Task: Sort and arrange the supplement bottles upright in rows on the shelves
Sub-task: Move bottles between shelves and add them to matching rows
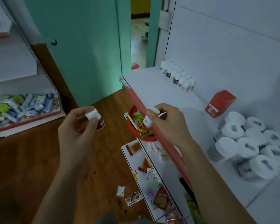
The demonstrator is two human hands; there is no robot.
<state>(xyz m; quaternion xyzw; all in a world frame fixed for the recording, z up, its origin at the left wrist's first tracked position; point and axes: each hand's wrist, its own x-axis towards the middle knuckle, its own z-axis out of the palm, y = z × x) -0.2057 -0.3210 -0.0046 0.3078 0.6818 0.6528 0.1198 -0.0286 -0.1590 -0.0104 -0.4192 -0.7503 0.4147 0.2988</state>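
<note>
Both bare arms reach out from the bottom of the view. The left hand [78, 126] is over the brown wooden floor [31, 159], well apart from the shelf. Its fingers [87, 128] are curled in and pinch a small bottle with a white cap and a dark red label [94, 118] near its top. The right hand [168, 122] is at the red strip [136, 101] on the front edge of the white metal shelf [152, 88]. Its fingers are curled round what looks like two small white-capped bottles [147, 122].

At the back of the shelf, a row of small white-capped bottles [176, 75] stands upright by the wall. A red cardboard box [220, 103] and a bunch of bigger white-lidded jars [249, 143] sit further along.

The left bottle is held only by fingertips with nothing but floor under it, so I think a small slip could drop it. The right hand is carrying more than one bottle, so one might pop out when the fingers loosen. It could also bump the red strip on the way in. The row stands close together, so a nudge from a new bottle could tip several over.
</note>
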